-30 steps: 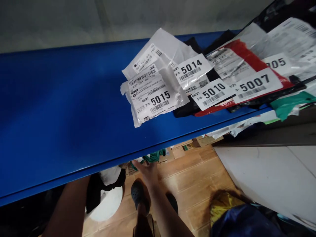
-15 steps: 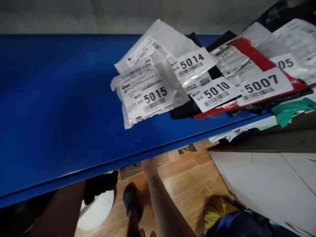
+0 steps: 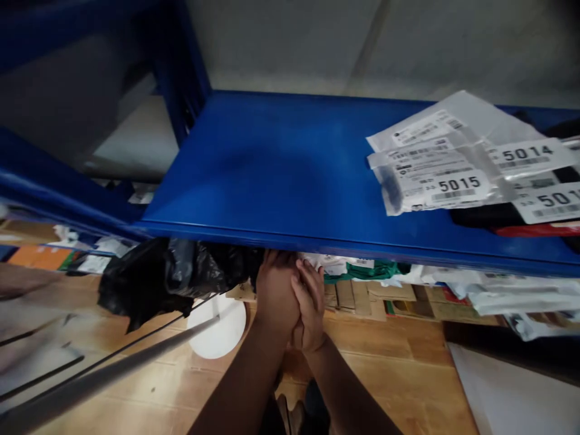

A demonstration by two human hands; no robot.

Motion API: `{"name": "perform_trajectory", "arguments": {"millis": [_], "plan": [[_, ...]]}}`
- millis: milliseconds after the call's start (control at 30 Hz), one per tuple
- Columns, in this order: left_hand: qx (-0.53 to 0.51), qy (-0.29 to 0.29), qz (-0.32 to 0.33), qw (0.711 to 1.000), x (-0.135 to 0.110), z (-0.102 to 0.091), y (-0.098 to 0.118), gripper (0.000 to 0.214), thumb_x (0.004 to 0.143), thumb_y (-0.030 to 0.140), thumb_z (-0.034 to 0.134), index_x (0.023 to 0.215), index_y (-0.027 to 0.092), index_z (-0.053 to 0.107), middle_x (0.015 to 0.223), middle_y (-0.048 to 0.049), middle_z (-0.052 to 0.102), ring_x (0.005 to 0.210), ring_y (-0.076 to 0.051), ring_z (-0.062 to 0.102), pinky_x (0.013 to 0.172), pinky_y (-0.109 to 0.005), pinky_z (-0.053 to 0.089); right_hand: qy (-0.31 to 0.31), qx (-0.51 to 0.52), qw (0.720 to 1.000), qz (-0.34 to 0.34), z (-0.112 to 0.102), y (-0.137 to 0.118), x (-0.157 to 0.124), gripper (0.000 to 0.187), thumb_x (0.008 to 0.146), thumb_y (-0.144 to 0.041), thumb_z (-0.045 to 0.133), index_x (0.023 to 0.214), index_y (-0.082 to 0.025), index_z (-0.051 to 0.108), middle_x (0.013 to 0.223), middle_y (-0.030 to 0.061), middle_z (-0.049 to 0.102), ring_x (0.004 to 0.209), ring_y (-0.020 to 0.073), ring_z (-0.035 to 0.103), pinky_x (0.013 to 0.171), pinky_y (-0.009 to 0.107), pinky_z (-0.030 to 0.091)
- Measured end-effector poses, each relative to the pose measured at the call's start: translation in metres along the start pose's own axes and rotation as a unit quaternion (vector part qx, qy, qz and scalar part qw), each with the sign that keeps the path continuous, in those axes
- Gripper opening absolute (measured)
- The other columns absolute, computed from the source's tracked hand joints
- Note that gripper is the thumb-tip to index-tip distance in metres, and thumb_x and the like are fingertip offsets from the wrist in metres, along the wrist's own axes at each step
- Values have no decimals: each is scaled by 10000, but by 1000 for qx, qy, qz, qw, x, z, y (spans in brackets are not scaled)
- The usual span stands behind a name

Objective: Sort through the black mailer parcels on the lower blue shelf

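Below the front edge of the blue shelf (image 3: 281, 187), my left hand (image 3: 277, 296) reaches in at a lower level, back of the hand up. Its fingertips are hidden under the shelf edge, between black plastic-wrapped parcels (image 3: 203, 269) and white and green parcels (image 3: 367, 269). Whether it grips anything does not show. My right hand (image 3: 310, 302) lies against the side of my left hand, fingers stretched out and apparently touching it. On the blue shelf to the right, grey-white mailing bags lie overlapped; the nearest is a parcel labelled 5015 (image 3: 435, 175), beside one labelled 5014 (image 3: 525, 157).
A blue upright post (image 3: 170, 78) stands at the left end of the shelf. Flattened cardboard (image 3: 357, 299) lies lower down, above the wooden floor (image 3: 385, 356). A round white object (image 3: 220, 329) and a long grey pole (image 3: 136, 356) are at lower left. A white panel (image 3: 512, 386) is at lower right.
The view has swung left, so the shelf parcels appear farther right and the post has come into view. Both my hands are now together at the lower level, under the shelf edge.
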State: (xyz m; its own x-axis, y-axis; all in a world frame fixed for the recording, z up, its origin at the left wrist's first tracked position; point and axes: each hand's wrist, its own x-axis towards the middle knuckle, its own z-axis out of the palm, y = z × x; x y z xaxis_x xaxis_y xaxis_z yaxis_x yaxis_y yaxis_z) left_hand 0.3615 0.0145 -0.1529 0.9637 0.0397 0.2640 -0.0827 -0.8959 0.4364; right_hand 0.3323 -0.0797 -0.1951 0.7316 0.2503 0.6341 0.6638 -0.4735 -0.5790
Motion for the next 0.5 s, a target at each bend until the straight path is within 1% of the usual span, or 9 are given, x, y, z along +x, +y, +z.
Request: {"name": "perform_trajectory", "arguments": {"millis": [100, 133, 167, 200, 267, 300, 367, 433, 500], "plan": [[24, 206, 15, 978, -57, -24, -22, 207, 827, 90, 600, 1014, 171, 634, 968, -71, 702, 999, -203, 614, 929, -348, 492, -42, -112, 993, 10, 6, 21, 11, 519, 933, -280, 376, 1446, -209, 352, 1363, 134, 516, 1341, 323, 381, 1116, 612, 262], [53, 261, -4, 964, -74, -26, -30, 197, 803, 102, 644, 980, 183, 622, 926, -66, 681, 942, -202, 610, 882, -352, 494, -62, -157, 985, 28, 9, 31, 16, 490, 929, -282, 420, 1406, -172, 415, 1323, 147, 547, 1307, 330, 404, 1094, 595, 301], [68, 281, -24, 957, -88, -26, -36, 208, 787, 129, 679, 973, 189, 608, 900, -64, 660, 902, -204, 605, 846, -355, 497, -86, -199, 976, 37, 13, 40, 20, 449, 922, -273, 449, 1351, -145, 483, 1282, 157, 573, 1263, 337, 429, 1065, 578, 339], [65, 269, -43, 960, -97, -22, -40, 252, 783, 182, 704, 1010, 190, 596, 909, -69, 650, 894, -209, 607, 833, -360, 504, -110, -235, 965, 35, 16, 48, 25, 400, 915, -248, 457, 1289, -134, 543, 1238, 161, 597, 1205, 341, 459, 1029, 560, 374], [9, 192, -86, 978, -103, -6, -42, 488, 792, 316, 709, 1214, 163, 519, 1065, -125, 644, 1013, -247, 614, 852, -372, 534, -147, -287, 946, 31, 21, 60, 35, 343, 888, -159, 445, 1181, -143, 623, 1157, 160, 632, 1085, 330, 507, 948, 510, 429], [-17, 152, -109, 982, -100, 4, -40, 606, 803, 355, 691, 1316, 148, 443, 1165, -161, 619, 1099, -273, 598, 879, -389, 542, -153, -302, 940, 36, 22, 64, 39, 337, 865, -125, 448, 1138, -147, 645, 1117, 163, 642, 1040, 327, 517, 909, 488, 446], [-37, 122, -169, 977, -88, 22, -33, 669, 827, 356, 651, 1388, 141, 357, 1257, -205, 570, 1158, -309, 581, 884, -433, 549, -154, -304, 939, 42, 20, 64, 43, 322, 815, -105, 478, 1080, -139, 659, 1052, 176, 642, 999, 332, 518, 863, 475, 460], [-41, 157, -237, 958, -75, 32, -24, 502, 856, 291, 598, 1302, 140, 426, 1169, -197, 600, 1047, -297, 632, 789, -424, 566, -139, -270, 953, 24, 11, 57, 39, 329, 796, -124, 492, 1091, -134, 638, 1063, 175, 623, 1031, 337, 503, 877, 490, 459], [-22, 229, -256, 939, -66, 32, -18, 219, 869, 244, 559, 1072, 163, 541, 959, -131, 639, 868, -254, 652, 690, -382, 552, -96, -211, 973, 0, 2, 48, 25, 309, 826, -158, 475, 1104, -158, 607, 1093, 150, 602, 1058, 312, 509, 895, 487, 466]]}}
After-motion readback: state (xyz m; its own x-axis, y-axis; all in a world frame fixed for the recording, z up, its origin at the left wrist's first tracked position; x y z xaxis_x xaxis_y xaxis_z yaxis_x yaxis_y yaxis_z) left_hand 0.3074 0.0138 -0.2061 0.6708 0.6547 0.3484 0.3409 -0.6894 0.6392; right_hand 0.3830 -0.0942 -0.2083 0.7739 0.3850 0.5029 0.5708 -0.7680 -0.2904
